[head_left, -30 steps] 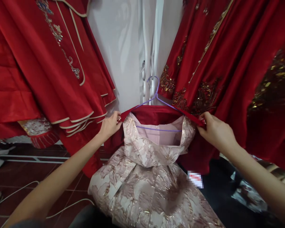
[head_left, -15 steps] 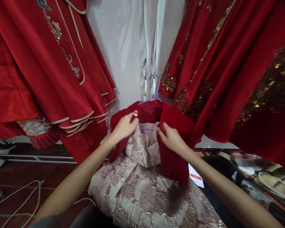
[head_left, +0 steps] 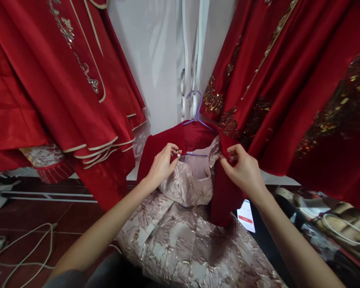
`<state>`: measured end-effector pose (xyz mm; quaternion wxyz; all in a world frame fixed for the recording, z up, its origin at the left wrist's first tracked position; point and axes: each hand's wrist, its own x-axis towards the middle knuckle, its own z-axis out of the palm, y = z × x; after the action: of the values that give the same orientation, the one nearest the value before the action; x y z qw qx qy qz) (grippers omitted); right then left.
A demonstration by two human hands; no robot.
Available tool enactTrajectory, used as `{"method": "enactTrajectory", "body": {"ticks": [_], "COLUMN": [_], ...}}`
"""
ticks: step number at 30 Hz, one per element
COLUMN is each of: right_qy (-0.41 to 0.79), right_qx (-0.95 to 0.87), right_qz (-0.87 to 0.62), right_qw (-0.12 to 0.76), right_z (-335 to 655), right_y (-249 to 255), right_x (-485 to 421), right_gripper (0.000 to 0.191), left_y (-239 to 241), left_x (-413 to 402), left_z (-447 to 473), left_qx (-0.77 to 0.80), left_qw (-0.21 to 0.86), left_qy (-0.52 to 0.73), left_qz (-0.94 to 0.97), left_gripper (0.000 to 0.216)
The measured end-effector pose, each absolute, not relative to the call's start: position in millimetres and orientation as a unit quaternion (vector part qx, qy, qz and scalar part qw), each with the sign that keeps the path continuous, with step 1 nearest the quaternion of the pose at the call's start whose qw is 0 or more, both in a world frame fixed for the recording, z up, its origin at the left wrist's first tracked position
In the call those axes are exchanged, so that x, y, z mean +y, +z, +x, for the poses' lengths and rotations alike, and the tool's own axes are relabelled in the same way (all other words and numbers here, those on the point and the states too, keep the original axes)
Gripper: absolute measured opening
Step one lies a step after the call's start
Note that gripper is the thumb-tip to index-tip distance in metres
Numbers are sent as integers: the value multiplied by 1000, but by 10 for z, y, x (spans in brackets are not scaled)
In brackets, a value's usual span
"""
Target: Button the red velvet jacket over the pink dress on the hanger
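A short red jacket (head_left: 162,138) hangs on a purple wire hanger (head_left: 197,117), over a pale pink-and-gold brocade dress (head_left: 180,240). My left hand (head_left: 164,163) is closed at the jacket's left front edge, and a small gold ornament with a pearl (head_left: 179,153) shows at its fingertips. On the other side, my right hand (head_left: 242,170) pinches the right front edge. Between the hands the jacket gapes, so the dress bodice (head_left: 192,186) and the hanger's lower bar show. The dress skirt spreads toward me.
Red gowns with trim hang at left (head_left: 63,80) and right (head_left: 276,100), before a white cabinet door (head_left: 147,52). A white card (head_left: 246,216) lies beside the jacket. Shoes (head_left: 339,228) stand at right; a white cable (head_left: 49,248) lies on the dark floor.
The right hand has moved right, drawing the jacket's right edge outward, and more of the dress bodice and its right strap shows. The left hand has shifted slightly right and down.
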<state>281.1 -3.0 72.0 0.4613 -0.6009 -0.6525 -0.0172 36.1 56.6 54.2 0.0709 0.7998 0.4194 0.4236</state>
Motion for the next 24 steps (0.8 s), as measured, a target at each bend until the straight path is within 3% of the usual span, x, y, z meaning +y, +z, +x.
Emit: {"method": "enactTrajectory", "body": {"ticks": [6,11,19,24], "right_qy": [198,303,326,294], "right_qx": [-704,-661,-619,-635], "right_qz": [-474,-421,-362,-359], "right_qw": [490,542,616,618], "right_z": [2317,2227,2306,2303], "right_y": [586,363,146,109], "right_x": [182,315,382,438], "right_gripper": [10,24,34,23], "left_y": [433,346,205,275], "left_x": [537,553,598,625], "left_z": [728,773,784,751], "left_qx": [407,394,403,389], "left_qw": [155,187,174,140], "left_qy": [510,534,548,477], "left_qz": [742,724,712,775], "left_gripper": [25,23,23,18]}}
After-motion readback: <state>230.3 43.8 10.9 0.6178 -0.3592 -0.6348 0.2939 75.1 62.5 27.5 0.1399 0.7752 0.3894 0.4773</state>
